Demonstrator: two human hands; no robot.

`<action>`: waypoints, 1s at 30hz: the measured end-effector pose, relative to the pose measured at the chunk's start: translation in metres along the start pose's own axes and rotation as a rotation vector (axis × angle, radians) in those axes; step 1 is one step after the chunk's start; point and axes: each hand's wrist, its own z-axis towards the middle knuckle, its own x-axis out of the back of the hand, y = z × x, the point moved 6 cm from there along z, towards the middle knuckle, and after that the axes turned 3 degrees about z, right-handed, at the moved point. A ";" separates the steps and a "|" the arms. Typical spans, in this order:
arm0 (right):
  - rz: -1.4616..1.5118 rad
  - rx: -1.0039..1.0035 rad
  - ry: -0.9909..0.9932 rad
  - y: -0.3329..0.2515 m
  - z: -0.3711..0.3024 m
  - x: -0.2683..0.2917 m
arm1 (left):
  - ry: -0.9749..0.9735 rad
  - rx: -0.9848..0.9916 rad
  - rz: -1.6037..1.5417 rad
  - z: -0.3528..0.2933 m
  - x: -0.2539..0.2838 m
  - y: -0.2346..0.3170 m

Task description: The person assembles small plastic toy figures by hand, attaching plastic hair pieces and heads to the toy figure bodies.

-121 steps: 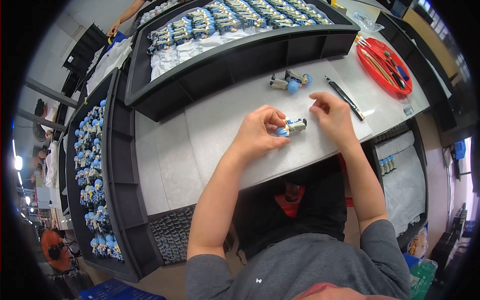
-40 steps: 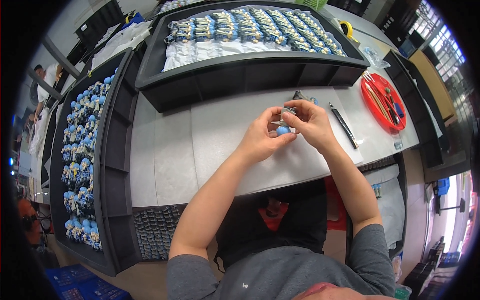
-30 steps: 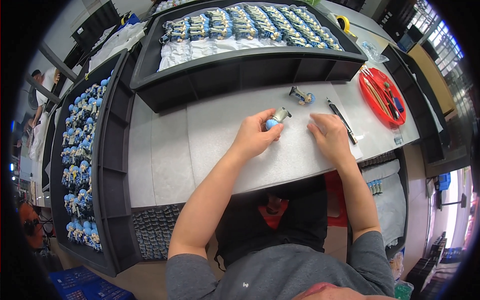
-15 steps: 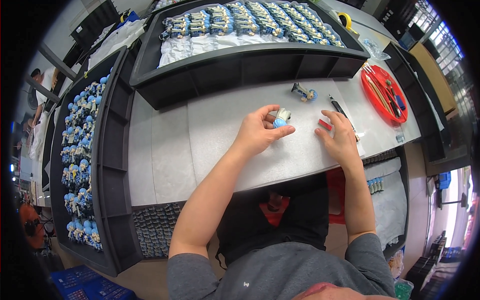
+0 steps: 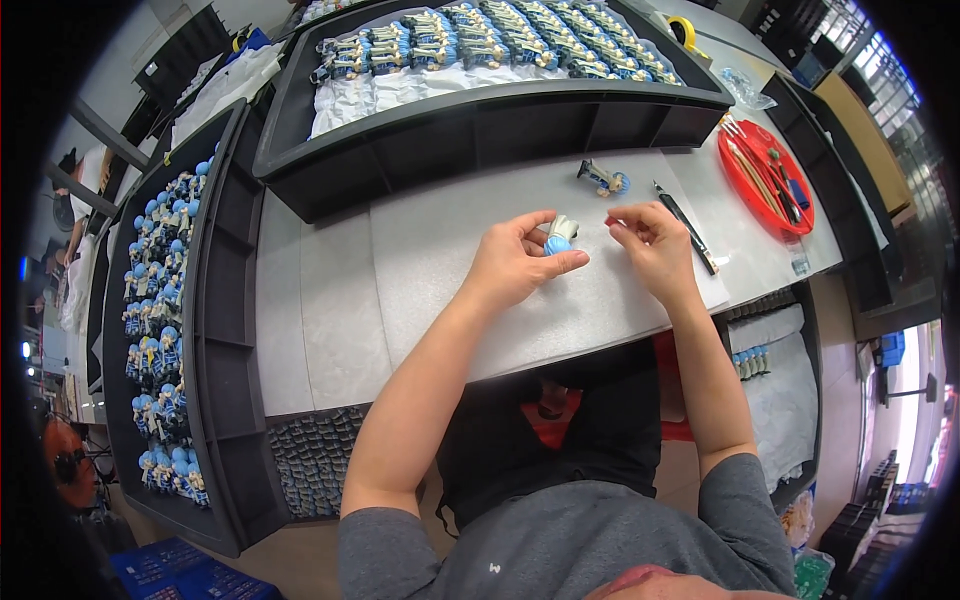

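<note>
Clamped a blue-haired figurine (image 5: 561,236) lightly in the left hand (image 5: 512,262) at mid counter (image 5: 570,312), pinched a small red piece (image 5: 610,222) in the right hand (image 5: 655,246) just rightward, and likely needed gentle, steady pressure.

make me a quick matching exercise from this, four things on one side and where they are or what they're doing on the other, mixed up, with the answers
Column 1
1. Left hand
2. Right hand
3. Black pen-shaped tool
4. Red tray

Column 2
A. Lies on the table, just beyond the right hand
B. Contains several thin-handled tools
C. Has a small red piece pinched in its fingers
D. Holds a blue-haired figure

Right pairs
1-D, 2-C, 3-A, 4-B
</note>
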 end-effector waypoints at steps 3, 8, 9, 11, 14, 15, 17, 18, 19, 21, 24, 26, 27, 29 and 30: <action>0.278 -0.116 -0.018 0.015 0.007 -0.015 | -0.013 -0.017 -0.028 0.004 -0.002 -0.004; 0.277 -0.065 -0.051 0.001 0.007 -0.038 | -0.001 -0.023 -0.061 0.003 -0.001 -0.003; 0.213 -0.026 -0.046 -0.002 0.006 -0.039 | -0.002 -0.020 -0.061 0.004 -0.001 -0.004; 0.195 0.015 -0.044 -0.001 0.007 -0.042 | -0.001 0.003 -0.038 0.005 -0.001 -0.006; 0.215 -0.081 0.006 0.002 0.007 -0.042 | 0.027 0.008 -0.053 0.008 0.000 -0.007; 0.199 -0.060 0.062 0.003 0.005 -0.041 | 0.025 0.009 -0.052 0.007 0.000 -0.007; 0.187 -0.037 0.115 0.006 0.004 -0.041 | 0.030 -0.007 -0.084 0.005 0.000 -0.006; 0.237 0.046 0.132 0.003 0.003 -0.040 | 0.031 -0.006 -0.082 0.006 0.001 -0.007; 0.286 0.126 0.148 0.000 0.000 -0.039 | 0.031 -0.018 -0.058 0.006 0.001 -0.008; 0.252 0.125 0.098 0.000 0.002 -0.041 | 0.030 -0.028 -0.033 0.007 0.000 -0.009; 0.193 0.078 0.103 0.000 0.004 -0.041 | 0.037 -0.018 -0.035 0.005 0.000 -0.006; 0.166 0.032 0.161 0.005 0.005 -0.039 | 0.026 -0.002 -0.093 0.003 -0.002 -0.004; 0.238 0.113 0.151 0.005 0.005 -0.040 | 0.024 -0.001 -0.091 0.005 -0.001 -0.006; 0.310 0.188 0.132 0.001 0.003 -0.040 | 0.022 -0.031 -0.026 0.006 -0.001 -0.008; 0.259 0.153 0.097 0.001 0.004 -0.041 | 0.023 -0.027 -0.027 0.007 -0.001 -0.010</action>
